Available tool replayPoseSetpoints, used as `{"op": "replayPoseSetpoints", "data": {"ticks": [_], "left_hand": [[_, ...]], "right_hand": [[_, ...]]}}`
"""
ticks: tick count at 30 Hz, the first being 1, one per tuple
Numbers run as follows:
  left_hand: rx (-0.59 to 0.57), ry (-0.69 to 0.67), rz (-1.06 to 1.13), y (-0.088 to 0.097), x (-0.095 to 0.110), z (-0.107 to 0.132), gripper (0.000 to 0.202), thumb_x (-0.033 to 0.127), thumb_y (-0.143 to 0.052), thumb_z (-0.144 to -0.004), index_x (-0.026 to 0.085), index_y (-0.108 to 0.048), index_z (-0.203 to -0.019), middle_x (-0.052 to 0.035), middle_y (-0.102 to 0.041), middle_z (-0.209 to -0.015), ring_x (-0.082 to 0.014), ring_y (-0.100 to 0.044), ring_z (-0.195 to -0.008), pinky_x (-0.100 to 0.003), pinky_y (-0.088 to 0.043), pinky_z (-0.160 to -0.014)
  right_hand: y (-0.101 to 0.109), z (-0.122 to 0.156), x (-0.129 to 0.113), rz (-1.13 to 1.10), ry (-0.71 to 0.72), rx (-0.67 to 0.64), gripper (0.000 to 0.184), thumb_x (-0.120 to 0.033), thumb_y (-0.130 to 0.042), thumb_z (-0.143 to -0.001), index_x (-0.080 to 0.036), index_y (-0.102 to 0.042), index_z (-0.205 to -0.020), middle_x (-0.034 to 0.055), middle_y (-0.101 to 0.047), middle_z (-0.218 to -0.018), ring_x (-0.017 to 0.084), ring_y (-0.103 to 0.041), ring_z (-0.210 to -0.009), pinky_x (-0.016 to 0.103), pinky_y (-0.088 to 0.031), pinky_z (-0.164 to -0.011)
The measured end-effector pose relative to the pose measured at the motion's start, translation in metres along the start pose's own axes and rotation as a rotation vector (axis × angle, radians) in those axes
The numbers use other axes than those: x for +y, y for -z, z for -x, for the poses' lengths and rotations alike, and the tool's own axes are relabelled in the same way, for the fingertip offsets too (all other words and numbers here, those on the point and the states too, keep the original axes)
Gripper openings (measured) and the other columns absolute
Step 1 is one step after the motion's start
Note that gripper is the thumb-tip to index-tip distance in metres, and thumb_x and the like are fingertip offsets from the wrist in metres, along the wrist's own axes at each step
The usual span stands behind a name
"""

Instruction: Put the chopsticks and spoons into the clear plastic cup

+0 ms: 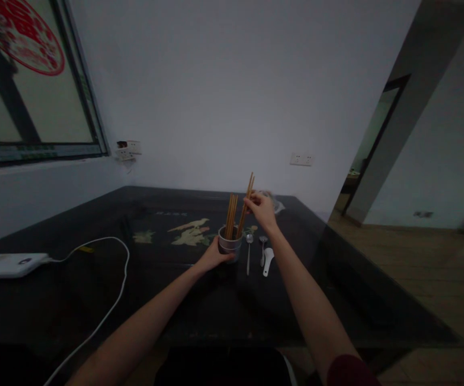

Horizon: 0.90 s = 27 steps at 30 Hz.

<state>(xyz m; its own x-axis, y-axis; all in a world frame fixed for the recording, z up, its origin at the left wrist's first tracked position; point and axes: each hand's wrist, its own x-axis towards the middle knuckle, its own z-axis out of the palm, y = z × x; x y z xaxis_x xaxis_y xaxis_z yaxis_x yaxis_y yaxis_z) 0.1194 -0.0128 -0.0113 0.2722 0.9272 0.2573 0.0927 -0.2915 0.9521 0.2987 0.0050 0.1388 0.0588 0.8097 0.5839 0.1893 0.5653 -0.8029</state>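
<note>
On the dark worktop (224, 311), the grey cup (229, 249) stands upright between the person's two hands, near the wall side of the forearms. The left hand (215, 256) has its grip clamped on the cup from the left, the thumb lying across the near face while the other fingers go round the far side, partly hidden. Above and to the right of the rim, the right hand (261, 208) has its grip closed, thumb and fingers together, on a slim pair of wooden chopsticks (249, 186). Their upper ends stick up past the fingertips; the shafts slant down and leftward from the grip, with the lower ends inside the cup's mouth, though whether they touch the bottom cannot be told. A bundle of chopsticks (231, 212) stands in the cup, leaning slightly right, just left of the held pair and apart from the right hand's fingers. Beneath the right hand and right of the cup lie a long metal spoon (248, 256), a second metal spoon (263, 251) and a white spoon (268, 261), the last near the right forearm. Well to the left, a white device (10, 265) trails a white cable (124, 273).
</note>
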Motion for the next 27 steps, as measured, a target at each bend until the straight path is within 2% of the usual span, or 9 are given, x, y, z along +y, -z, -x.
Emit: {"op": "replayPoseSetpoints", "data": {"ticks": [6,13,27], "left_hand": [[-0.013,-0.022,0.015,0.0,-0.005,-0.002,0.083,0.027,-0.084,-0.053,0.014,-0.041,-0.124,-0.0168,-0.054,-0.127,-0.0283,-0.051,-0.119,-0.044,-0.036,-0.105],[-0.011,-0.007,0.009,0.001,-0.004,-0.002,0.085,0.029,-0.084,-0.052,0.013,-0.041,-0.123,-0.018,-0.052,-0.129,-0.0294,-0.05,-0.12,-0.044,-0.036,-0.104],[-0.019,-0.001,0.005,0.0,-0.006,-0.004,0.085,0.026,-0.082,-0.053,0.013,-0.039,-0.125,-0.0179,-0.052,-0.128,-0.0295,-0.051,-0.119,-0.045,-0.035,-0.104]], "right_hand": [[-0.01,-0.009,0.028,0.099,-0.151,-0.093,0.016,-0.028,-0.069,-0.07,-0.014,-0.062,-0.071,0.001,-0.063,-0.06,0.014,-0.06,-0.05,0.025,-0.053,-0.044],[-0.017,-0.004,0.047,0.147,-0.205,-0.114,0.014,-0.027,-0.07,-0.071,-0.014,-0.064,-0.074,0.0033,-0.068,-0.066,0.014,-0.062,-0.051,0.022,-0.052,-0.043],[-0.02,0.006,0.053,0.318,-0.263,-0.162,0.014,-0.027,-0.069,-0.073,-0.013,-0.065,-0.074,0.0042,-0.068,-0.065,0.012,-0.061,-0.051,0.019,-0.044,-0.044]]}}
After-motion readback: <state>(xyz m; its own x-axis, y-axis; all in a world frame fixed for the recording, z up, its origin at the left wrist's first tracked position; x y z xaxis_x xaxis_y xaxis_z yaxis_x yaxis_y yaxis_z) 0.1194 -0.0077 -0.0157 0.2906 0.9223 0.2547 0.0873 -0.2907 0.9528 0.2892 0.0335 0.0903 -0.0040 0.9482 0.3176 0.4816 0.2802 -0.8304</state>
